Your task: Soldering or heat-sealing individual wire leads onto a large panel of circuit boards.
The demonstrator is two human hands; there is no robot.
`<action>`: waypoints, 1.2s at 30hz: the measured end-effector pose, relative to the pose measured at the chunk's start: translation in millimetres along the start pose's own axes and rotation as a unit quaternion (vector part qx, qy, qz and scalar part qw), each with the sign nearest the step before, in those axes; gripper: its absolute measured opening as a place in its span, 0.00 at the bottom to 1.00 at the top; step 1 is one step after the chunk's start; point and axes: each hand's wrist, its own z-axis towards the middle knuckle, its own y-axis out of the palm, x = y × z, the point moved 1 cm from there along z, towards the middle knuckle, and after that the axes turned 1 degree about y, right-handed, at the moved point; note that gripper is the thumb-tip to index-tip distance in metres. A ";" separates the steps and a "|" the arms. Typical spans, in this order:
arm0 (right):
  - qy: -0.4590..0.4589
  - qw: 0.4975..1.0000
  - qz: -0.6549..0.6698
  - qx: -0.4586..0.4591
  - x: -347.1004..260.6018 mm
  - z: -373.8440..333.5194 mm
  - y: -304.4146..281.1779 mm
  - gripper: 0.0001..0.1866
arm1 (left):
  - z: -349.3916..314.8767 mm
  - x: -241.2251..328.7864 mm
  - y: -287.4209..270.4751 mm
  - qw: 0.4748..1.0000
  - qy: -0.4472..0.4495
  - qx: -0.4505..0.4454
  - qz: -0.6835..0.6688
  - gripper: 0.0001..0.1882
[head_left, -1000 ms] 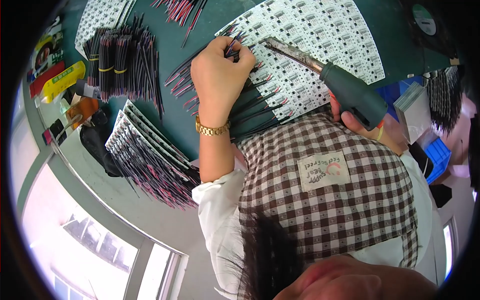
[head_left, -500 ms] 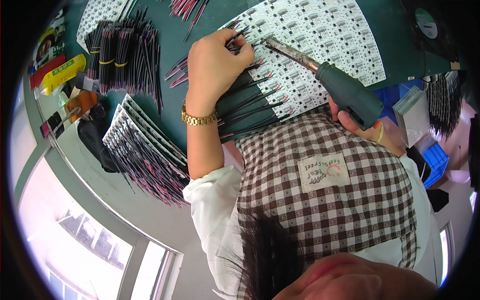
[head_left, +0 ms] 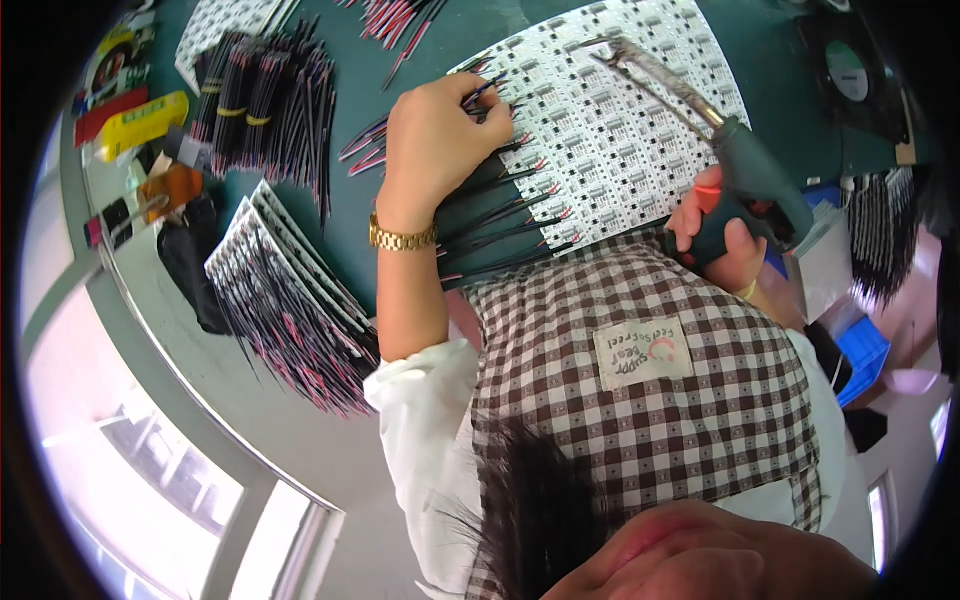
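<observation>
My left hand [head_left: 437, 138] is pinched on thin wires [head_left: 370, 148] with dark and red strands, at the left edge of a white circuit board panel [head_left: 640, 130]. Rows of small components cover the panel. Below this hand, several black and red wires [head_left: 490, 215] reach from the panel's left edge out over the table. In my right hand [head_left: 738, 250] is a dark green soldering gun [head_left: 762, 178] with a red trigger. Its metal tip points up and left, over the panel's upper part, apart from my left hand. Whether the tip touches the board I cannot tell.
Banded bundles of dark wires [head_left: 240, 110] lie at the upper left. Stacked panels with wires attached [head_left: 290, 290] stand left of my forearm. Loose red and black wires [head_left: 405, 25] lie at the top. A black round-centred object [head_left: 848, 72] sits far right, above hanging wired panels [head_left: 885, 225].
The soldering gun has moved right, its tip now away from my left hand's fingers. My left hand has shifted slightly down and right in view, still pinching the wires.
</observation>
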 end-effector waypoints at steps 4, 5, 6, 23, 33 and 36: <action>-0.046 0.993 0.089 0.054 3.2 -28.6 21.1 0.30 | -40.1 -2.6 -10.1 0.998 0.057 -0.002 0.028 0.08; -0.023 0.990 0.131 0.045 0.2 -49.1 17.9 0.29 | -54.0 2.2 -3.0 0.995 0.094 0.007 0.041 0.09; -0.021 0.991 0.136 0.002 -2.4 -68.4 9.3 0.29 | -69.5 9.7 3.0 0.988 0.149 0.022 0.039 0.09; -0.060 0.963 0.105 -0.240 -27.1 -187.8 -41.3 0.28 | -638.0 112.9 -378.7 0.525 -0.072 0.830 -0.176 0.08; 0.208 0.829 0.506 -0.113 186.2 -210.6 303.1 0.25 | -807.3 -3.7 -448.2 0.447 -0.290 0.844 -0.063 0.20; 0.291 0.743 0.601 -0.050 232.7 -221.9 361.3 0.24 | -786.0 -32.7 -464.8 0.431 -0.223 0.862 -0.144 0.16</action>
